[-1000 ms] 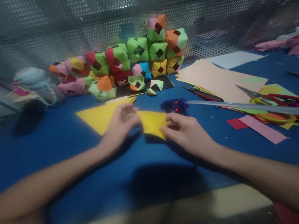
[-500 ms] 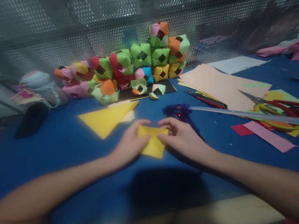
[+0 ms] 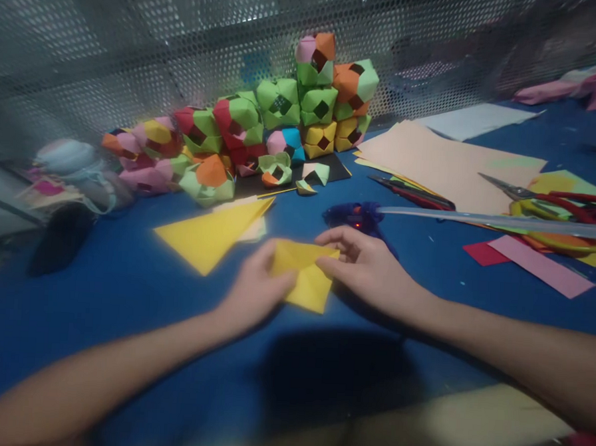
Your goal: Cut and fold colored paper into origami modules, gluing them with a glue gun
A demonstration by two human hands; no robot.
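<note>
A small folded yellow paper square [image 3: 306, 277] lies on the blue table [image 3: 125, 287] between my hands. My left hand [image 3: 254, 287] grips its left edge, fingers curled over the paper. My right hand [image 3: 368, 266] pinches its right corner with thumb and fingers. A larger yellow paper triangle [image 3: 208, 235] lies flat just to the left, with a pale sheet under it.
A pile of coloured folded paper cubes [image 3: 283, 122] stands at the back against a perforated metal screen [image 3: 138, 35]. A blue glue gun [image 3: 358, 216], a long ruler [image 3: 492, 221], scissors [image 3: 534, 192] and loose paper sheets [image 3: 445, 164] lie at the right. A dark object [image 3: 60, 237] sits at left.
Both hands pulled the yellow square nearer to me, away from the triangle. It has opened a little and now shows diagonal creases.
</note>
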